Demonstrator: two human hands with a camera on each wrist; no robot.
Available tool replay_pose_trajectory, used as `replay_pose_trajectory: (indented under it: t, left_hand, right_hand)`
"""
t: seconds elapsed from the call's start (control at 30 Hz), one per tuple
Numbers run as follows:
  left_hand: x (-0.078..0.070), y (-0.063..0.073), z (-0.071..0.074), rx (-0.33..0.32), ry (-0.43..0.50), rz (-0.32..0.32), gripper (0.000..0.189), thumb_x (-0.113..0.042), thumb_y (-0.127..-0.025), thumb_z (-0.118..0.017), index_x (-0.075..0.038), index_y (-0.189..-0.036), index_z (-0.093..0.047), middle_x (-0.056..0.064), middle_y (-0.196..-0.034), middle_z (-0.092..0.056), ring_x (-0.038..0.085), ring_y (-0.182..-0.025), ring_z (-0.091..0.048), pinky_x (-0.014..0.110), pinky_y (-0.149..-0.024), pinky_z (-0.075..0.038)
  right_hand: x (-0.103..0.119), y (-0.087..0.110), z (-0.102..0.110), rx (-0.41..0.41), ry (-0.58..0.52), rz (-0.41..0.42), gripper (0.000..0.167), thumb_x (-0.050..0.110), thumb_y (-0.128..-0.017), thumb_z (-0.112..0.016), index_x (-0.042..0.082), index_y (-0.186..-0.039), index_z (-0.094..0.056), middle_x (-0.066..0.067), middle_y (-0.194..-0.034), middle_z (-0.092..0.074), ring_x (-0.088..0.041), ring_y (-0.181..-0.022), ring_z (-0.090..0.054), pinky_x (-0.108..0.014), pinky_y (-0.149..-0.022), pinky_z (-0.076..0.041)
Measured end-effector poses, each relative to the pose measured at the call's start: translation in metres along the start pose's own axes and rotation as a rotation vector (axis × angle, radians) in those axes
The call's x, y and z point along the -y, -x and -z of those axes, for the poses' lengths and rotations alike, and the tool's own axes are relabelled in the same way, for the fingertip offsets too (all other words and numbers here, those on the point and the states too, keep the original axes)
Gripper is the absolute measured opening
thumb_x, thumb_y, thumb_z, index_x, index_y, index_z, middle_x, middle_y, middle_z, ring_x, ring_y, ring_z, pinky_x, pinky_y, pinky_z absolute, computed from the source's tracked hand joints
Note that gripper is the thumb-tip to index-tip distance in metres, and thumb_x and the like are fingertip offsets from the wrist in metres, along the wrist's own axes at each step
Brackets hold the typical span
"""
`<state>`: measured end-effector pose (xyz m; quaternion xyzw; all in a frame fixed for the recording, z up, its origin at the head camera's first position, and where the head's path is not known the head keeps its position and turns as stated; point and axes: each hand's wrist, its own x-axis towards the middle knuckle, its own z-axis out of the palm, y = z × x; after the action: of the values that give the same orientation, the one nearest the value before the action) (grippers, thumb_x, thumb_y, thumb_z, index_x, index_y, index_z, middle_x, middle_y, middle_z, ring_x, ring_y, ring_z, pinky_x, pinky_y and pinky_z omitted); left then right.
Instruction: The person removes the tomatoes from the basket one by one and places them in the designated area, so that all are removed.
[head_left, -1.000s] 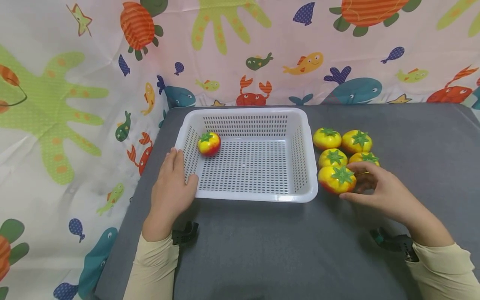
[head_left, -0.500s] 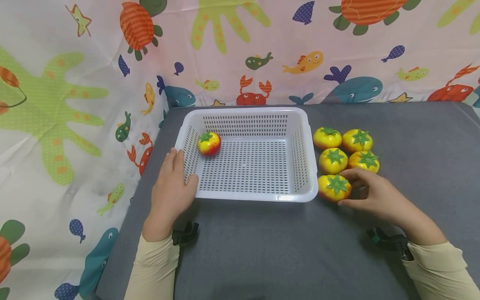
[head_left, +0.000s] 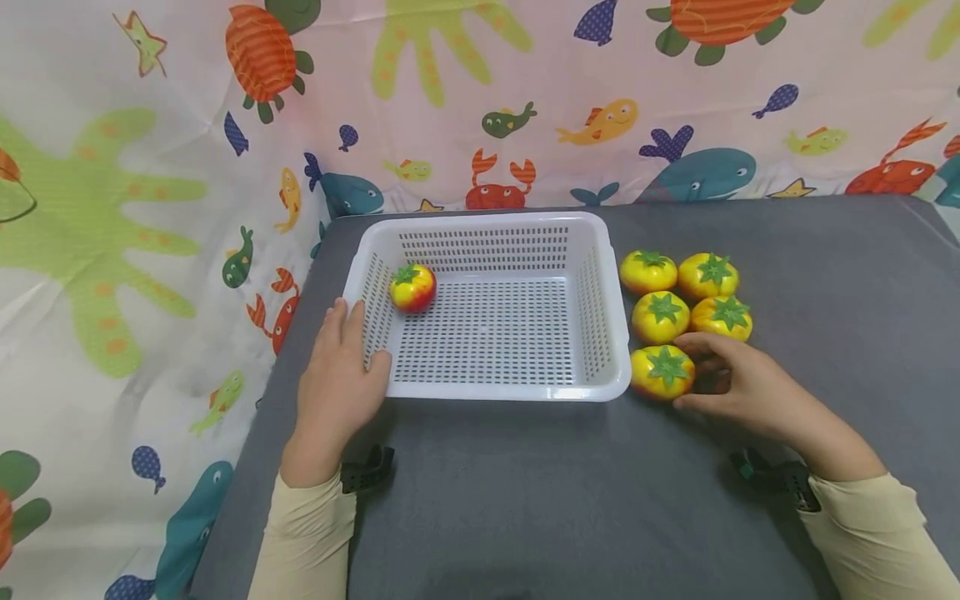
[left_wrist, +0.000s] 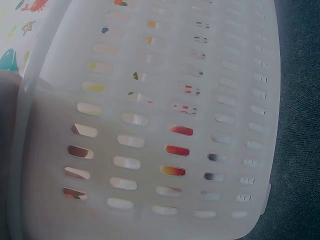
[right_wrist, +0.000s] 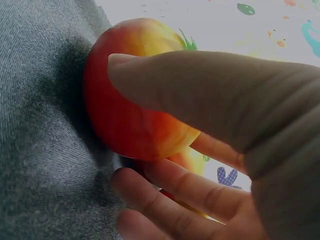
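Observation:
In the head view my left hand (head_left: 339, 383) rests on the left rim of a white perforated basket (head_left: 480, 392), fingers straight and thumb near its front corner. The basket's slotted wall (left_wrist: 150, 120) fills the left wrist view. Inside it, near the left wall, sits a yellow-and-red tomato (head_left: 413, 288) with a green star-shaped top. My right hand (head_left: 738, 383) holds the nearest tomato (head_left: 663, 372) between thumb and fingers, just right of the basket. The right wrist view has the thumb (right_wrist: 150, 77) across this tomato's red side, other fingers curled below it.
Several more yellow tomatoes (head_left: 660, 317) stand in a close group behind the held one, right of the basket. Dark grey cloth (head_left: 510, 483) covers the table. A curtain (head_left: 442, 158) printed with sea animals hangs along the back and left.
My right hand and its tomato have moved down and slightly toward me, leaving a small gap from the group. The left hand stays at the rim; the head view has shifted slightly.

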<state>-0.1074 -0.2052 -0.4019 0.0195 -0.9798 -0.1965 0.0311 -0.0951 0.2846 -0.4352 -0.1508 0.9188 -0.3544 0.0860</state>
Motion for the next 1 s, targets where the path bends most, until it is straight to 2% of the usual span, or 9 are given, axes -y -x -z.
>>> replay_pose_trajectory:
  t: [0.33,0.7,1.0]
  left_hand:
    - [0.001,0.001,0.001,-0.006,0.011,0.001,0.074,-0.028,-0.099,-0.049,-0.006,-0.166,-0.028,0.019,-0.174,-0.017,0.042,-0.160,-0.018,0.075,-0.114,-0.034]
    - [0.000,-0.001,0.002,-0.001,0.006,-0.009,0.074,-0.029,-0.098,-0.049,-0.006,-0.166,-0.028,0.020,-0.174,-0.018,0.043,-0.159,-0.019,0.074,-0.115,-0.034]
    - [0.000,0.000,0.003,-0.007,0.003,-0.010,0.074,-0.028,-0.099,-0.051,-0.006,-0.166,-0.029,0.021,-0.174,-0.018,0.044,-0.159,-0.020,0.074,-0.113,-0.035]
  right_hand:
    - [0.006,0.000,0.005,0.027,-0.001,-0.008,0.081,0.024,-0.078,-0.094,0.003,-0.145,-0.055,-0.021,-0.135,-0.065,-0.036,-0.106,-0.071,-0.028,-0.072,-0.060]
    - [0.007,0.007,0.011,0.004,0.035,-0.015,0.078,0.021,-0.079,-0.094,0.001,-0.144,-0.056,-0.020,-0.128,-0.070,-0.035,-0.105,-0.070,-0.025,-0.073,-0.060]
    - [0.015,0.005,0.025,0.013,0.091,-0.036,0.077,0.023,-0.079,-0.093,-0.002,-0.142,-0.057,-0.022,-0.128,-0.069,-0.032,-0.099,-0.072,-0.025,-0.069,-0.058]
